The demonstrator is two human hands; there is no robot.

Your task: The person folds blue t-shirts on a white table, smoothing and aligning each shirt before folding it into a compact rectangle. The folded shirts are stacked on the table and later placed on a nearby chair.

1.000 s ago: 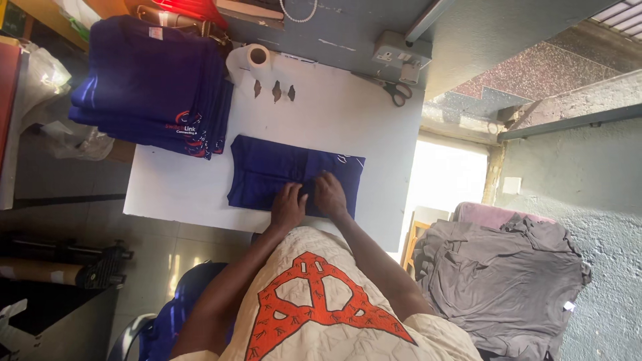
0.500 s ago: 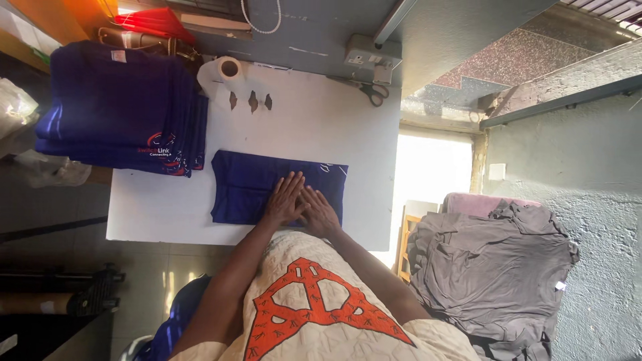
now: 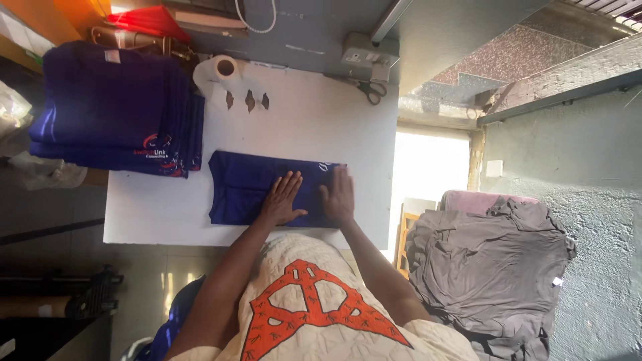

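Observation:
A folded navy blue garment (image 3: 241,188) lies flat on the white table (image 3: 307,127). Both of my hands rest on it, palms down with fingers spread. My left hand (image 3: 281,199) presses on the garment's middle. A little to its right, my right hand (image 3: 338,195) lies flat near the garment's right edge. Neither hand grips anything. My cream shirt with an orange pattern fills the bottom of the view.
A tall stack of folded navy garments (image 3: 114,110) sits at the table's left end. At the back stand a paper roll (image 3: 224,70), three small dark pieces (image 3: 247,100), scissors (image 3: 372,90) and a grey socket box (image 3: 364,57). Grey clothes (image 3: 495,267) are piled to the right.
My hands were close together on the garment's middle; they have slid apart, the right hand moving out to the right edge. The view has shifted slightly.

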